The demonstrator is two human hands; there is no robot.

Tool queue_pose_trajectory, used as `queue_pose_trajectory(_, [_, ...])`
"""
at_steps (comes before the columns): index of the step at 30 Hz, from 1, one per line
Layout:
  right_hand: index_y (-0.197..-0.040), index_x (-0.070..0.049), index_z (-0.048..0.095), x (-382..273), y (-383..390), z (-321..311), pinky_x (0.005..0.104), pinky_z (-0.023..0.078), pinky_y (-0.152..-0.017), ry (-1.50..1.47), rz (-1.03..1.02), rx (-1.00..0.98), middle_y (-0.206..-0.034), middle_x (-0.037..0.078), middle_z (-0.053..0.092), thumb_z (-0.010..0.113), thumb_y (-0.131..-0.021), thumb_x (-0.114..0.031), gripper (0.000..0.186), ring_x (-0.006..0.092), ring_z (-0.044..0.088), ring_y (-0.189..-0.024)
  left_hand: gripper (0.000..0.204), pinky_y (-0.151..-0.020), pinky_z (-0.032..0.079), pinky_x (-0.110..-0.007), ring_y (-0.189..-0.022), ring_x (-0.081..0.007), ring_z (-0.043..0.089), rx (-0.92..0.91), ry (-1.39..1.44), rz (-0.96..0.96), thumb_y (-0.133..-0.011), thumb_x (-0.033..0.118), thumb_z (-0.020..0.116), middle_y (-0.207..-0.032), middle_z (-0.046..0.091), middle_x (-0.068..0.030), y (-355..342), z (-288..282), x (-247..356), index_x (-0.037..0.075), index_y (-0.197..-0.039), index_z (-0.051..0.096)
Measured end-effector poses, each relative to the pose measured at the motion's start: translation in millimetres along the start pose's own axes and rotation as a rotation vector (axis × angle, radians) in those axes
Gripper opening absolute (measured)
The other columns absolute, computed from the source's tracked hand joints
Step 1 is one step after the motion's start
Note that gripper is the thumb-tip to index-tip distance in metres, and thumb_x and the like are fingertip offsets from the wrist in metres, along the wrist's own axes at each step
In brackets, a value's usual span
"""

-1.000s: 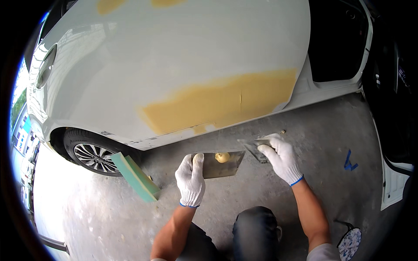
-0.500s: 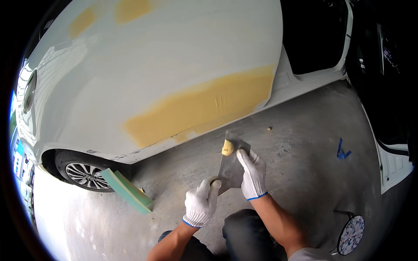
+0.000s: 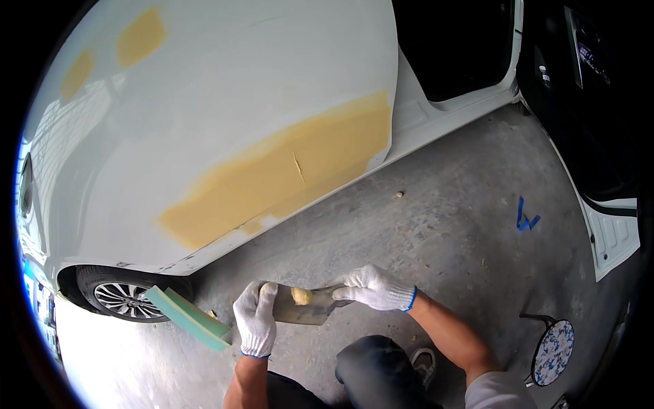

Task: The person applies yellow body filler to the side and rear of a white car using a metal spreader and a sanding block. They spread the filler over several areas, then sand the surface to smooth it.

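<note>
A thin, flat grey metal plate lies level in front of my knees, carrying a lump of yellow filler putty. My left hand, in a white knit glove, is closed on the plate's left end, thumb on top. At its right end my gloved right hand pinches a thin grey spreader, which overlaps the plate; its full outline is hidden by the fingers. Beyond both hands, a broad patch of yellow filler covers the lower side of a white car, with a raised ridge in its middle.
Green foam-like strips lean by the car's wheel. On the concrete floor are blue tape scraps and a small yellowish lump. A round patterned stool stands at right, below an open car door.
The plate has turned from steep to level and come lower and left with both hands. My right hand has swung to its right end. Several ridges on the patch now appear as one long ridge.
</note>
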State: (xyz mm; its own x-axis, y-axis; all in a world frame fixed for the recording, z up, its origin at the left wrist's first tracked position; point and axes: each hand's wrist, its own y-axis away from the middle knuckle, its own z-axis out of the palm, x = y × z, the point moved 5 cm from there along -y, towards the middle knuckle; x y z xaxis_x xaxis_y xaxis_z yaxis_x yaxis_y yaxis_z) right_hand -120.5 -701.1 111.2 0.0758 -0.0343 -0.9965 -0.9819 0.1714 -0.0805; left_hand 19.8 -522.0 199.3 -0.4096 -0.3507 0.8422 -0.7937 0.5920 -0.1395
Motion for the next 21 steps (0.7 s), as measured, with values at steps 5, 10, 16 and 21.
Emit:
queue_pose_trajectory(5, [-0.114,-0.001,0.07,68.1,0.4,-108.5,0.0271,0.054,-0.082,-0.185,0.136,0.885,-0.104,0.012,0.073,0.067,-0.095,-0.025,0.031,0.0151,0.067,-0.09,0.024,-0.069,0.039,-0.025,-0.074,-0.0071,0.045,0.17,0.378,-0.082,-0.099,0.022,0.059,-0.078,0.055,0.0019,-6.6,-26.9,-14.8,0.0,-0.088,0.063])
queue_pose_trajectory(10, [-0.112,0.001,0.07,125.9,-50.5,-221.1,0.0319,0.051,-0.082,-0.507,-0.078,1.467,-0.1,0.008,0.071,0.069,-0.093,-0.023,0.031,0.0171,0.064,-0.088,0.03,-0.067,0.035,-0.025,-0.073,-0.0073,0.042,0.169,0.265,-0.09,-0.099,0.025,0.058,-0.074,0.05,0.0028,13.6,-30.5,1.1,0.001,-0.082,0.06])
queue_pose_trajectory(16, [-0.111,0.0,0.07,115.4,-97.0,-226.0,0.0341,0.051,-0.078,-0.487,-0.045,1.557,-0.098,0.007,0.07,0.071,-0.092,-0.023,0.03,0.0193,0.063,-0.085,0.032,-0.066,0.034,-0.025,-0.072,-0.0071,0.04,0.246,0.246,-0.108,-0.098,0.028,0.058,-0.073,0.049,0.0026,21.4,-36.6,9.4,0.002,-0.08,0.058])
queue_pose_trajectory(21, [-0.11,-0.003,0.071,111.0,-114.6,-213.5,0.0326,0.051,-0.072,-0.657,-0.066,1.473,-0.093,0.007,0.07,0.066,-0.096,-0.025,0.026,0.0191,0.063,-0.079,0.028,-0.067,0.036,-0.025,-0.073,-0.0065,0.042,0.235,0.302,-0.147,-0.098,0.024,0.06,-0.076,0.051,0.0027,17.8,-38.1,2.9,-0.001,-0.084,0.062])
